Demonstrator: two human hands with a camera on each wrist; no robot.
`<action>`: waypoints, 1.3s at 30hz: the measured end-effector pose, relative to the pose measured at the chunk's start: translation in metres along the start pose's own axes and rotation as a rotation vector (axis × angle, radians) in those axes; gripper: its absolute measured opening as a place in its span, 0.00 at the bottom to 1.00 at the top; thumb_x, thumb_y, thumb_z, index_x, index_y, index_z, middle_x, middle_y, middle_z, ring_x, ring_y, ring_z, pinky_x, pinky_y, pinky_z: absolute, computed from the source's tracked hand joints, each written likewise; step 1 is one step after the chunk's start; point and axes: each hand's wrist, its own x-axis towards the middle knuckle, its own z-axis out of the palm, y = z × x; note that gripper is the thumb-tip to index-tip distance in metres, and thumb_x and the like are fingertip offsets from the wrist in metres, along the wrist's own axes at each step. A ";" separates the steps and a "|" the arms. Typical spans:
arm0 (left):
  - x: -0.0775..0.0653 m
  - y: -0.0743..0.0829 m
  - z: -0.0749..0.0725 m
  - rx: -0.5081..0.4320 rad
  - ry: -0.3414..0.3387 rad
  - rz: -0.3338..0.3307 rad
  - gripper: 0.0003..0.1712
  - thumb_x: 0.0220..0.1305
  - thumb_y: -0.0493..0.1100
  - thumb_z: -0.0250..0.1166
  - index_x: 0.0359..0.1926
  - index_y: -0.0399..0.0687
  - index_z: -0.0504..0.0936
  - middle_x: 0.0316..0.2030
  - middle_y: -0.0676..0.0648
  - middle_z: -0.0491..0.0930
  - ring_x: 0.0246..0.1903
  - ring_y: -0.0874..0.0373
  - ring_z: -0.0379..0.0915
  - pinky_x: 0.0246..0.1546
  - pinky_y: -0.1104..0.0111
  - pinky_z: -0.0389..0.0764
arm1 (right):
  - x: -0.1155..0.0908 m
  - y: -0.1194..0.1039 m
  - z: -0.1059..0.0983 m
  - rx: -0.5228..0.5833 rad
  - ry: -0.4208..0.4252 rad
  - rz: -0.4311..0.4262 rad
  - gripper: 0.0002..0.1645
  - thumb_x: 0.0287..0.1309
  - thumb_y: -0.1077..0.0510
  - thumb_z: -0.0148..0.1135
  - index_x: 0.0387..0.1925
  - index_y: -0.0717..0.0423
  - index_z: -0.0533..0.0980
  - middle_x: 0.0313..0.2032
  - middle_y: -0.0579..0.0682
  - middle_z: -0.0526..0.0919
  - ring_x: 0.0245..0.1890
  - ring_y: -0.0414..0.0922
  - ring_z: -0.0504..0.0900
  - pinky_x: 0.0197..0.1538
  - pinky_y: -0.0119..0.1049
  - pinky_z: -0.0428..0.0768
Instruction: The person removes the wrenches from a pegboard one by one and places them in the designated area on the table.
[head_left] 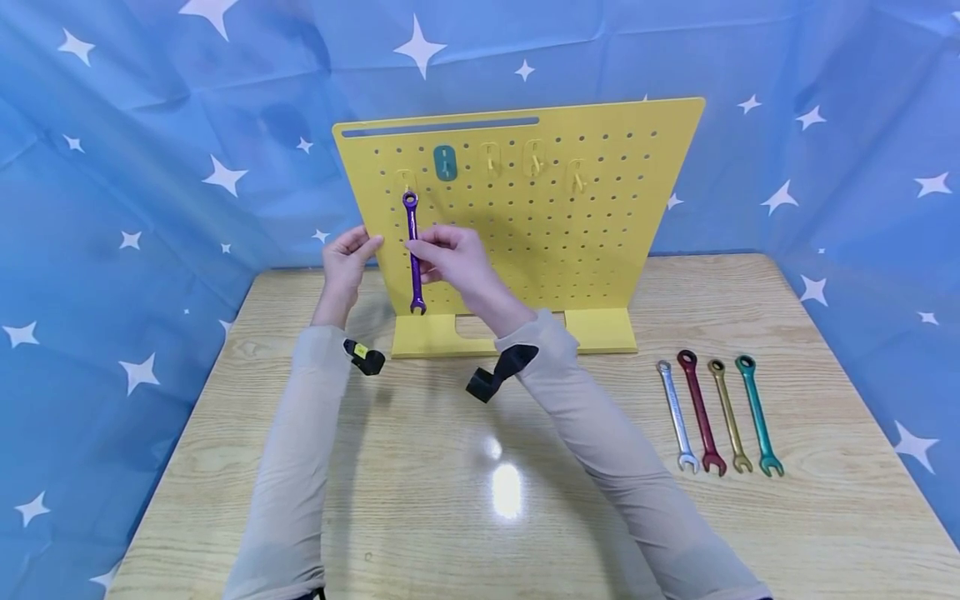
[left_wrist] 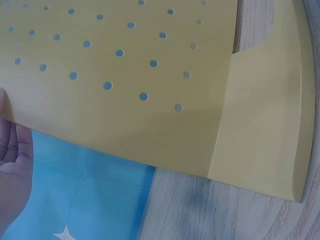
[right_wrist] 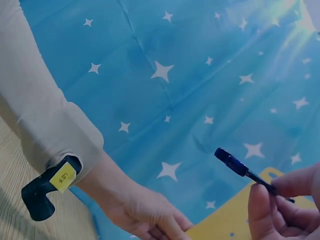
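Note:
A purple combination wrench (head_left: 412, 221) hangs upright from my right hand (head_left: 461, 258), which pinches its shaft between thumb and fingers. Its ring end is at the leftmost yellow hook (head_left: 406, 177) of a yellow pegboard (head_left: 607, 118); whether the ring is over the hook I cannot tell. The open end points down. With thumb in front and fingers behind, my left hand (head_left: 345, 268) holds the board's left edge. In the left wrist view only part of that hand (left_wrist: 15, 170) shows. The right wrist view catches the wrench's ring end (right_wrist: 232, 162) edge-on.
Along the board's upper part sit a teal hook (head_left: 446, 163) and several yellow hooks. On the wooden table to the right lie a silver wrench (head_left: 678, 417), a red wrench (head_left: 701, 414), a gold wrench (head_left: 730, 417) and a green wrench (head_left: 758, 417). A blue starred cloth (head_left: 285, 108) hangs behind.

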 end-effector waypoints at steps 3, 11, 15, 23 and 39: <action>0.000 0.001 0.000 0.013 -0.008 0.001 0.13 0.54 0.28 0.67 0.27 0.53 0.84 0.22 0.54 0.80 0.25 0.64 0.74 0.32 0.77 0.79 | -0.004 0.001 -0.005 -0.006 -0.002 0.007 0.04 0.60 0.66 0.59 0.32 0.66 0.75 0.23 0.48 0.75 0.21 0.39 0.73 0.26 0.28 0.80; 0.000 0.004 -0.001 0.020 -0.021 -0.037 0.11 0.54 0.29 0.67 0.25 0.50 0.83 0.22 0.53 0.80 0.25 0.64 0.75 0.32 0.77 0.79 | -0.014 0.005 -0.019 -0.021 -0.020 0.005 0.05 0.60 0.67 0.59 0.33 0.68 0.75 0.24 0.49 0.76 0.20 0.40 0.74 0.27 0.28 0.80; 0.000 0.005 -0.001 0.024 -0.023 -0.043 0.11 0.54 0.29 0.67 0.24 0.50 0.83 0.22 0.53 0.79 0.25 0.64 0.75 0.32 0.77 0.79 | -0.019 0.006 -0.027 -0.039 -0.015 0.003 0.04 0.60 0.66 0.59 0.29 0.63 0.75 0.24 0.49 0.76 0.20 0.40 0.74 0.27 0.29 0.80; 0.000 0.006 -0.001 0.047 -0.020 -0.058 0.10 0.55 0.30 0.67 0.24 0.50 0.83 0.22 0.55 0.80 0.26 0.65 0.75 0.34 0.77 0.79 | -0.029 0.007 -0.043 -0.066 -0.006 0.020 0.06 0.61 0.65 0.58 0.34 0.68 0.74 0.25 0.49 0.75 0.23 0.39 0.74 0.29 0.28 0.80; 0.000 0.005 -0.001 0.038 -0.014 -0.054 0.10 0.54 0.30 0.68 0.24 0.50 0.83 0.22 0.54 0.80 0.26 0.64 0.76 0.34 0.76 0.79 | -0.052 0.011 -0.080 -0.099 0.007 0.029 0.04 0.61 0.65 0.57 0.33 0.65 0.73 0.26 0.47 0.75 0.25 0.39 0.74 0.29 0.28 0.79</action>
